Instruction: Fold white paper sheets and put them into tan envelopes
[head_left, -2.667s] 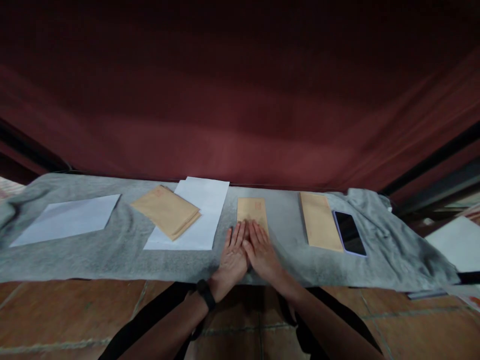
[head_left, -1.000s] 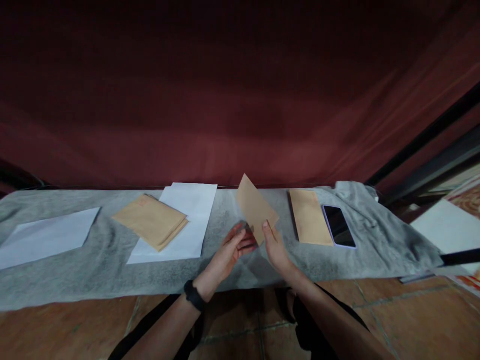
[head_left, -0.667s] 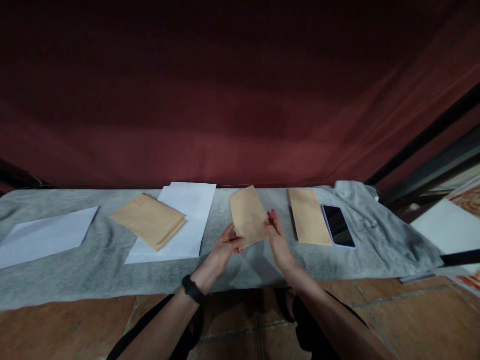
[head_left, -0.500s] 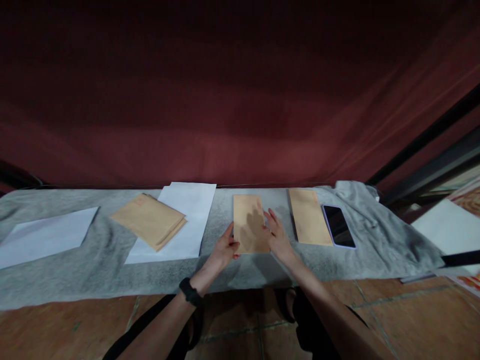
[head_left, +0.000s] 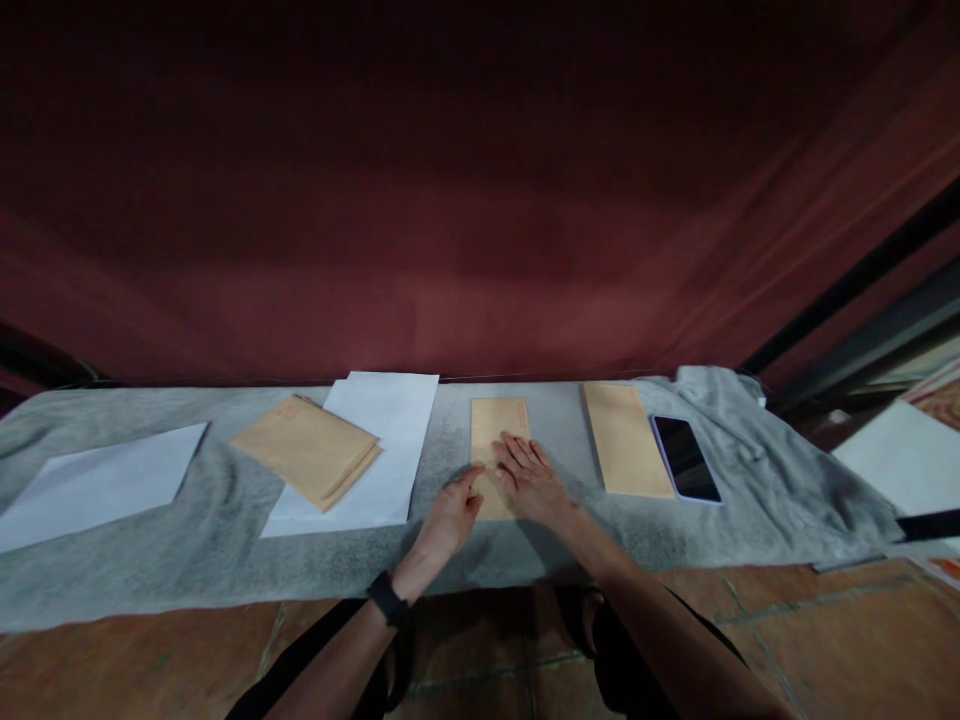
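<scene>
A brown paper envelope (head_left: 491, 415) lies flat in front of me, with faint red print near its upper right corner. My right hand (head_left: 529, 478) rests palm down on its middle, fingers stretched out over the paper. At its left edge is my left hand (head_left: 452, 510), index finger extended onto the envelope and the other fingers loosely bent. Neither hand grips anything. To the right lies another brown envelope (head_left: 627, 440). On the left a small stack of brown envelopes (head_left: 304, 445) sits across some white paper sheets (head_left: 401, 430).
A grey cloth (head_left: 217, 560) covers the long, narrow surface. Another white sheet (head_left: 112, 480) lies at the far left. A phone with a pale purple edge (head_left: 686, 458) is beside the right envelope. A dark red curtain (head_left: 450, 300) hangs behind.
My right hand has moved left from the envelope's right edge and now lies flat on it. My left index finger has come onto the paper. Red print now shows on the envelope.
</scene>
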